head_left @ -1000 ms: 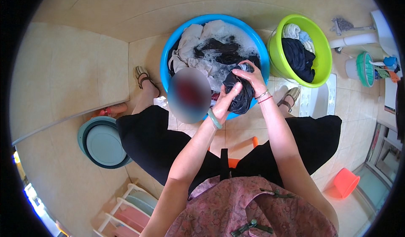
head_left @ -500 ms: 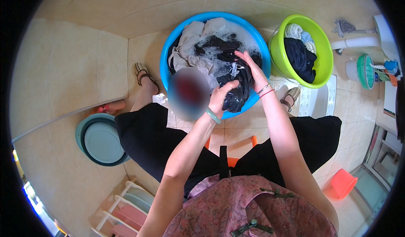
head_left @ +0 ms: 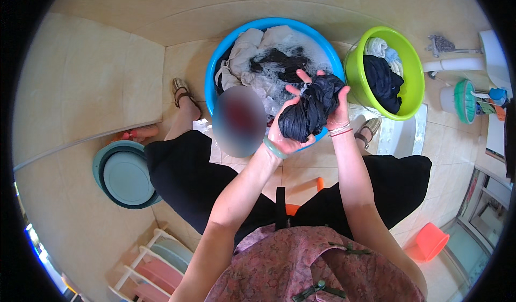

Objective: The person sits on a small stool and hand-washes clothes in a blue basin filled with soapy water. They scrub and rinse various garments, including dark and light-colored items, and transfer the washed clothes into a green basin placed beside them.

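A wet, bunched black garment [head_left: 312,108] is cupped between my two hands over the near right part of a blue basin [head_left: 211,52]. My left hand [head_left: 278,139], below a green bangle, supports the garment from the left and underneath. My right hand [head_left: 339,115] wraps its right side, and some fingers show beyond the cloth. In the basin, sudsy water [head_left: 314,46] surrounds pale clothes [head_left: 247,46] at the left and another black piece of clothing [head_left: 279,59] in the middle. A blurred patch hides the basin's near left side.
Right of the basin stands a lime-green bucket [head_left: 416,65] holding dark and light clothes. A white floor fixture [head_left: 400,135] lies below it. Teal basins [head_left: 128,178] are at my left, near a white rack [head_left: 142,259]. An orange-red bucket [head_left: 431,241] sits at lower right.
Both hands have lifted the black garment slightly out of the basin toward me and gathered it into a compact bundle. My right hand has turned and closed around its right side.
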`<state>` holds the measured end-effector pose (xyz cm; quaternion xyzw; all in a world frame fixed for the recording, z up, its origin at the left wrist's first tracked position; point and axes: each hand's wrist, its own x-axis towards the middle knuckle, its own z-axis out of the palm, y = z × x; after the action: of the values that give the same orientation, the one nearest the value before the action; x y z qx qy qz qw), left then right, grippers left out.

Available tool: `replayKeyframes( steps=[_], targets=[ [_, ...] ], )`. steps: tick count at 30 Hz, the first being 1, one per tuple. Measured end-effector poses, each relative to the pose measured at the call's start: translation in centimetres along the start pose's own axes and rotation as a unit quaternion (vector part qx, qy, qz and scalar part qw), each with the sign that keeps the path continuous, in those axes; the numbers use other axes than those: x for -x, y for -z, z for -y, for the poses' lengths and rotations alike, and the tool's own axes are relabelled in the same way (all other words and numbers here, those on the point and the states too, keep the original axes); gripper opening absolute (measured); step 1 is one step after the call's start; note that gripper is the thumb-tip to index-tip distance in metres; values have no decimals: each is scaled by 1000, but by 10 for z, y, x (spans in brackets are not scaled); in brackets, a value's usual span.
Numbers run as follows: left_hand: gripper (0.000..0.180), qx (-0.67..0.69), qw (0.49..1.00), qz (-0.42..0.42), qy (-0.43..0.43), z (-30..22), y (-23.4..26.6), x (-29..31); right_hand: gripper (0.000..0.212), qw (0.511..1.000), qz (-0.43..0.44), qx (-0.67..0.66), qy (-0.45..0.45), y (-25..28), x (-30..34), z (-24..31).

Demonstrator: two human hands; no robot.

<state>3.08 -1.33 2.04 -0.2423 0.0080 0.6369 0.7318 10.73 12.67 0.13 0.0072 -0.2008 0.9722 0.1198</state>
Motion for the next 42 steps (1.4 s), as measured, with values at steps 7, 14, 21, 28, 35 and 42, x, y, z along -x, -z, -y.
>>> replayKeyframes(
  steps=[7, 14, 21, 28, 35, 42],
  targets=[
    [58, -294, 930, -92, -202, -2, -30, 2, 28, 947, -184, 260, -40, -17, -11, 17],
    [75, -157, 987, -7, -35, -18, 4, 20, 44, 892, -128, 407, 151, -58, -19, 4],
    [29, -275, 803, -266, -457, -1, -40, -18, 24, 933, -295, 109, 175, -31, -13, -16],
    [26, -705, 296, -181, -619, 8, -54, -16, 18, 949, -306, -74, 12, -27, -20, -18],
    [25, -817, 117, -25, -565, 13, -60, -11, 28, 960, -268, 0, -83, -29, -29, -3],
    [17, -854, 39, 57, -516, 19, -62, -2, 37, 939, -248, 31, -237, -26, -47, 11]
  ],
)
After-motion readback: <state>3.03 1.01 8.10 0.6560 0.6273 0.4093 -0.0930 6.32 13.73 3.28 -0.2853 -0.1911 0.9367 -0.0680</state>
